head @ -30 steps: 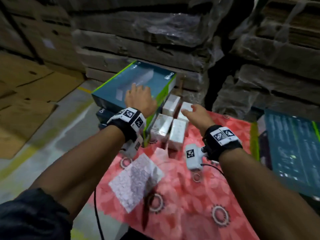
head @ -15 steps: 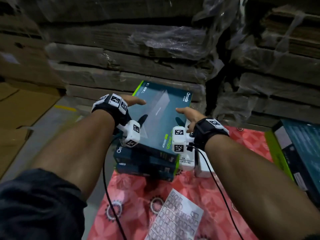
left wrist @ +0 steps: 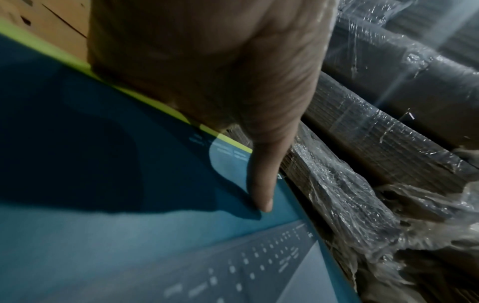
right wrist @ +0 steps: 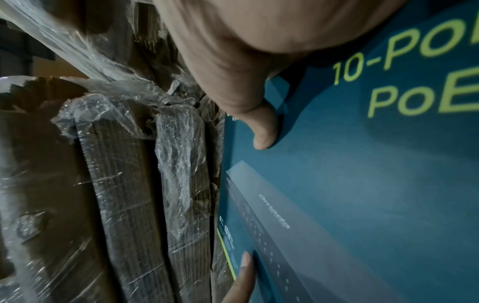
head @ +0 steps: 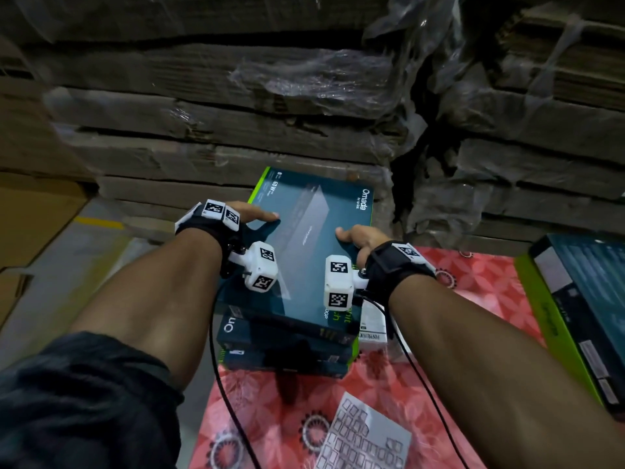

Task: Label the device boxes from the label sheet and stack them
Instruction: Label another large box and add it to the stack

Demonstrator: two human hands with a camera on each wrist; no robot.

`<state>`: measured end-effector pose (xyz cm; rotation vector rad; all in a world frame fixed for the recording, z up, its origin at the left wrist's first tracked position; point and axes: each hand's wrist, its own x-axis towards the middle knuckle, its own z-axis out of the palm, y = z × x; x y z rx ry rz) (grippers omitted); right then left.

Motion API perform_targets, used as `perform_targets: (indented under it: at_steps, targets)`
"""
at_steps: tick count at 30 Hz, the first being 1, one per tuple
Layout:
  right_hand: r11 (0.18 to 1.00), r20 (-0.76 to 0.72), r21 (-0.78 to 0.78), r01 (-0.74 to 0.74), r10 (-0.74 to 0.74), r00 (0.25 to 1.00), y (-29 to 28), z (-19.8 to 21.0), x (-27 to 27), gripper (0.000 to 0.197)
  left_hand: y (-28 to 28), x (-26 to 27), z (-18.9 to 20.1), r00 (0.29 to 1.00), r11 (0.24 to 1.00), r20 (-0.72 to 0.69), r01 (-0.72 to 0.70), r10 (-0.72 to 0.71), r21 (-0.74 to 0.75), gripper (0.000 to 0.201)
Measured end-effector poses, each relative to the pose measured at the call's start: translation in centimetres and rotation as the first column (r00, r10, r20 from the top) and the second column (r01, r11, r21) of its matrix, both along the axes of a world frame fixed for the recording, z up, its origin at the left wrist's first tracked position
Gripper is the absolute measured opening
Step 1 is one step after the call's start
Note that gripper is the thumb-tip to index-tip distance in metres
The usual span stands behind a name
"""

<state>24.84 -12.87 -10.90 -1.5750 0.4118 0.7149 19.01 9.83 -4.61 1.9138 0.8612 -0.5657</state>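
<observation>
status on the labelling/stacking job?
Done: two teal boxes sit stacked on the red cloth. In hand: left hand and right hand hold the top Omada box by its sides. Left: the label sheet lies unused; no label visible on this box.

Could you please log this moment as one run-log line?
left hand: grips top box left edge | right hand: grips right edge | label sheet: on cloth

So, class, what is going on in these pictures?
A person holds a teal device box by its two sides, left hand and right hand, thumbs on its top face. It sits atop a stack of similar boxes on a red patterned cloth. The label sheet lies on the cloth nearer the person, untouched.
</observation>
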Motion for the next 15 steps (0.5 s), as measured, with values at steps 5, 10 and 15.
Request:
perform_targets:
  at_steps: [5,10,15]
  targets:
    - [0.992,0.089,0.123,0.014,-0.025,0.996,0.1,3.3,0.4,0.012,0.2,-0.2,2.8,0.993,0.999,0.111,-0.028,0.03,-0.016,0.044]
    - [0.971,0.193,0.182,0.156,-0.19,0.963,-0.5,8.0,-0.4,0.007,-0.9,0.6,7.3,0.957,0.996,0.289,-0.037,0.012,0.083,0.044]
    - [0.923,0.328,0.312,0.227,-0.328,0.886,-3.8,10.1,-2.6,0.024,-3.9,0.0,8.6,0.888,0.996,0.459,-0.068,0.034,0.059,0.077]
